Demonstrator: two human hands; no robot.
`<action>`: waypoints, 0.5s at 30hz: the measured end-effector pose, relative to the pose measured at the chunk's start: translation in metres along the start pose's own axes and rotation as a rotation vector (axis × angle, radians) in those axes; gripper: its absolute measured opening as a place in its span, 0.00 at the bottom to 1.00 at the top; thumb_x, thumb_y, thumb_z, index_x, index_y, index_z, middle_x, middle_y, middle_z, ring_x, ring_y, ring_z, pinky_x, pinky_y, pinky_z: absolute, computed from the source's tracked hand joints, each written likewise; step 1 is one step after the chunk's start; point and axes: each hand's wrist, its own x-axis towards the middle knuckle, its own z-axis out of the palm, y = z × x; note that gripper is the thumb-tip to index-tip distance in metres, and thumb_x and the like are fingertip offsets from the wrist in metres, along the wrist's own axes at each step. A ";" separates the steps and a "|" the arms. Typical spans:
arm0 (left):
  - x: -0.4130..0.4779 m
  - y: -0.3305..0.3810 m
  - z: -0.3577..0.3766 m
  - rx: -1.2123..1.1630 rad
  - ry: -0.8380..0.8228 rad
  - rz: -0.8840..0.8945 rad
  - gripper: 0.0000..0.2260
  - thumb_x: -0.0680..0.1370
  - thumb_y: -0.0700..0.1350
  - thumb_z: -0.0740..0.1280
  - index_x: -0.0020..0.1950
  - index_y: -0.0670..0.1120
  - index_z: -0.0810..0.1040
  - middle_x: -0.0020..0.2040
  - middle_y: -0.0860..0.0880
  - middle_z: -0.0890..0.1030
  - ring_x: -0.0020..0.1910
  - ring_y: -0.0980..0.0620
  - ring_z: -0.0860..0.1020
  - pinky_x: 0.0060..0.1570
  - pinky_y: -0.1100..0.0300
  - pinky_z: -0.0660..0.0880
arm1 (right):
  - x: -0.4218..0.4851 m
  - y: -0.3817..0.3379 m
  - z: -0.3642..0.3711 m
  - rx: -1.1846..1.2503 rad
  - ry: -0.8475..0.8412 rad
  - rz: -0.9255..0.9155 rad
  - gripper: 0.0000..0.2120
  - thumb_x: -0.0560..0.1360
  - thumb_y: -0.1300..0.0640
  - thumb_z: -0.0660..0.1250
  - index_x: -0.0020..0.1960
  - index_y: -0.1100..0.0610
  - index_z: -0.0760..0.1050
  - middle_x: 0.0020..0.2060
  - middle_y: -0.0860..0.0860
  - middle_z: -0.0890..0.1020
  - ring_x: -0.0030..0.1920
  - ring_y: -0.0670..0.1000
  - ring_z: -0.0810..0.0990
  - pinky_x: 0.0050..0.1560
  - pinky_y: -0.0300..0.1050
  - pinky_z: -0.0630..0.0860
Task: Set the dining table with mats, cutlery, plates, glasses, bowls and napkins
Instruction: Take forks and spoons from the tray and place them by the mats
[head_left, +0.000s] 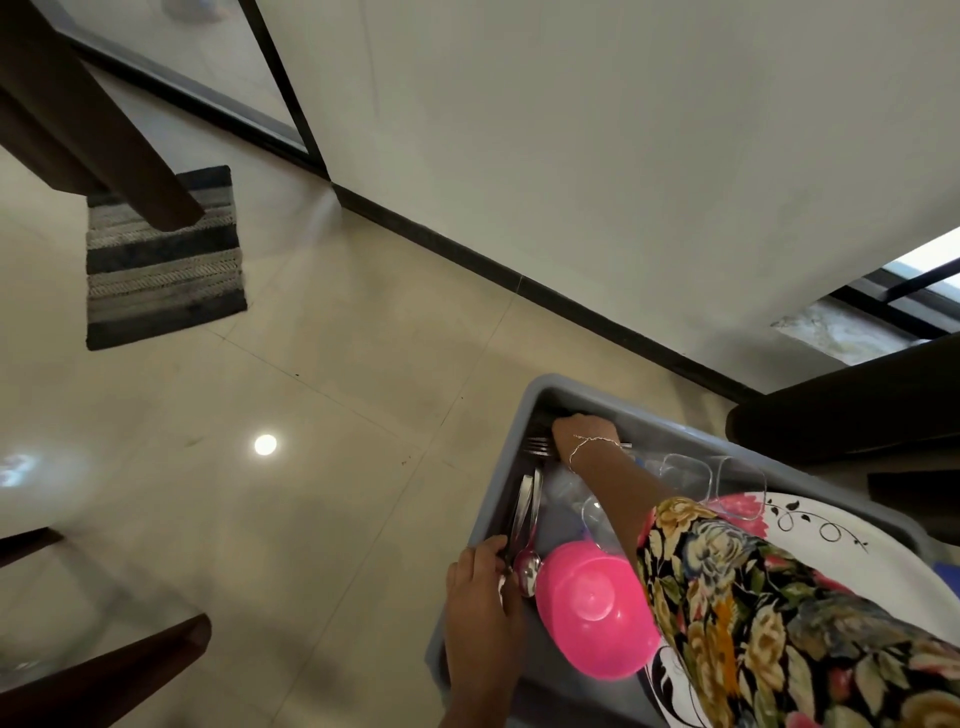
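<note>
The near left hand (480, 587) holds the spoons (525, 564) in the grey tub (522, 426), by the pink bowl (592, 608), to gather them up. Farther off, the right hand (582, 431) reaches onto the forks (537, 446); I cannot tell if it grips them.

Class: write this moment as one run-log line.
step: gathering cutlery | left hand: holds spoons | right hand: grips forks | place: grey tub

The bowl (592, 608) is glowing pink in the grey tub (519, 410); the white plate (883, 525) is showing black scrolls and a pink flower; the sleeve (753, 613) is carrying a dark floral print.
</note>
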 end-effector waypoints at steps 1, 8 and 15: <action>0.000 0.001 0.000 -0.003 -0.002 -0.007 0.16 0.73 0.33 0.66 0.60 0.44 0.76 0.46 0.53 0.74 0.47 0.53 0.69 0.46 0.67 0.65 | 0.000 0.000 0.000 0.005 -0.003 0.001 0.15 0.77 0.63 0.58 0.62 0.61 0.74 0.59 0.57 0.78 0.60 0.58 0.76 0.60 0.50 0.72; -0.002 0.008 -0.003 -0.060 -0.015 0.002 0.14 0.74 0.37 0.62 0.60 0.43 0.76 0.46 0.52 0.75 0.48 0.52 0.70 0.49 0.65 0.66 | -0.006 0.011 -0.008 0.105 -0.069 -0.076 0.14 0.71 0.57 0.66 0.56 0.60 0.76 0.53 0.57 0.81 0.55 0.57 0.78 0.50 0.45 0.73; 0.003 0.016 -0.011 -0.085 0.028 0.034 0.18 0.69 0.41 0.60 0.56 0.42 0.78 0.41 0.62 0.68 0.41 0.59 0.67 0.44 0.70 0.64 | -0.017 0.023 -0.029 0.460 -0.077 -0.171 0.06 0.70 0.64 0.69 0.46 0.57 0.77 0.46 0.54 0.82 0.45 0.52 0.78 0.43 0.36 0.70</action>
